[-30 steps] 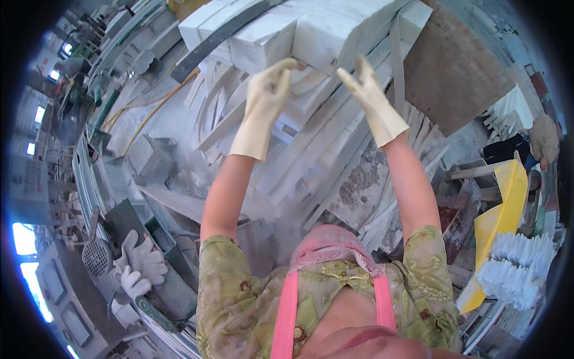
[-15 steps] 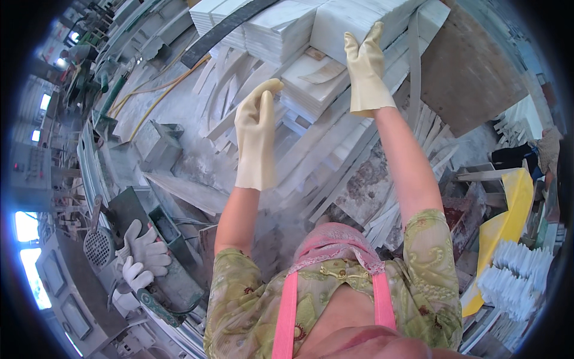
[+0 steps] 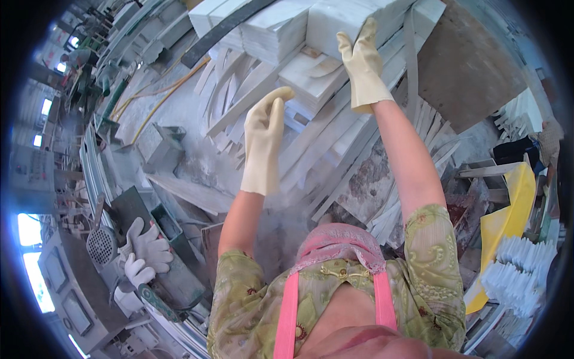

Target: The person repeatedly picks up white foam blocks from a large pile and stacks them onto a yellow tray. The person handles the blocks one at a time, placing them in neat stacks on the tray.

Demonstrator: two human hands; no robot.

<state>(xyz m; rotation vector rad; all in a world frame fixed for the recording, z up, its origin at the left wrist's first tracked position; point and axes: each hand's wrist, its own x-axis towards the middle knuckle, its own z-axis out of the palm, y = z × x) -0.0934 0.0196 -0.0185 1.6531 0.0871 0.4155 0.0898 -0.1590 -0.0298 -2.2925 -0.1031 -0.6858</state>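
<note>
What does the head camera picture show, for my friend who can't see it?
A person in cream rubber gloves reaches up toward stacks of white stone slabs: the right hand rests flat on a stack, the left hand hangs open just below it. Loose white stone strips lie underneath, and a pair of white work gloves sits on a machine at lower left.

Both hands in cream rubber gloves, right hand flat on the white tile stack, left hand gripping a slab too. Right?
Not quite. In the head view the left hand grips nothing: it hangs in the air, short of the white tile stack. The right hand does lie on the stack, and both wear cream rubber gloves.
</note>
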